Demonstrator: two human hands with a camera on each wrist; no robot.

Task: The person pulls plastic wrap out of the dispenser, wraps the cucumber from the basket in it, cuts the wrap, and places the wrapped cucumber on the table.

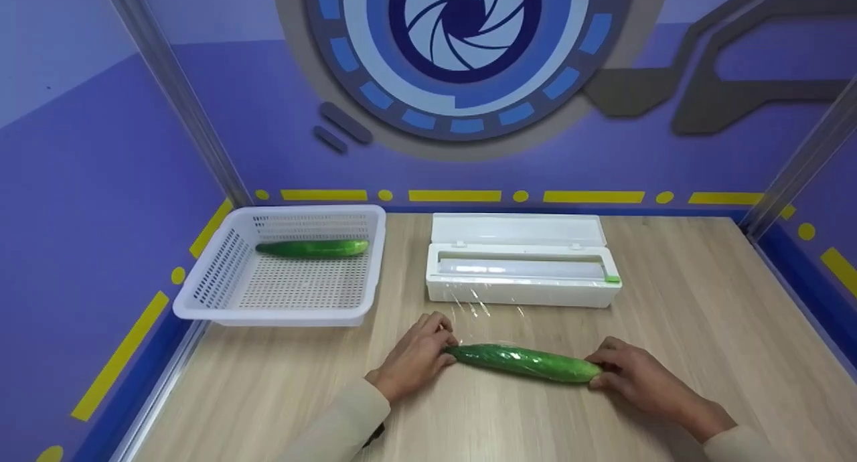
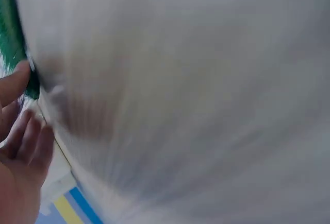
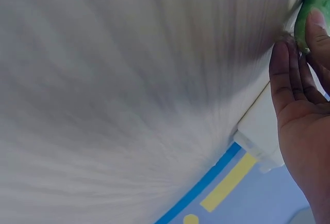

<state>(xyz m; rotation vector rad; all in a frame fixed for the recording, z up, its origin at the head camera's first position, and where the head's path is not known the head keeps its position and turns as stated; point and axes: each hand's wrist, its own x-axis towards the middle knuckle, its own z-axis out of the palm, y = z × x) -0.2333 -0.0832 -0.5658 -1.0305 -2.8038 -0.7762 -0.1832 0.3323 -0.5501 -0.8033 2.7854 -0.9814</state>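
Observation:
A green cucumber (image 1: 525, 363) with shiny cling film (image 1: 479, 304) over it lies on the wooden table, its dark end to the left. That dark end is pinched by my left hand (image 1: 418, 351), its thumb against the cucumber in the left wrist view. At the pale end, my right hand (image 1: 639, 378) grips with thumb and fingers. The film runs from the cucumber back to a white dispenser box (image 1: 522, 293), whose lid stands raised. Inside the box sits a film roll (image 1: 522, 268). How far the film goes round the cucumber is hard to tell.
A white perforated basket (image 1: 281, 318) stands at the left, holding a second cucumber (image 1: 311, 249). A green slider (image 1: 612, 279) sits at the box's right end. Blue-purple panels with yellow marks (image 1: 455, 196) border the table at the back and sides.

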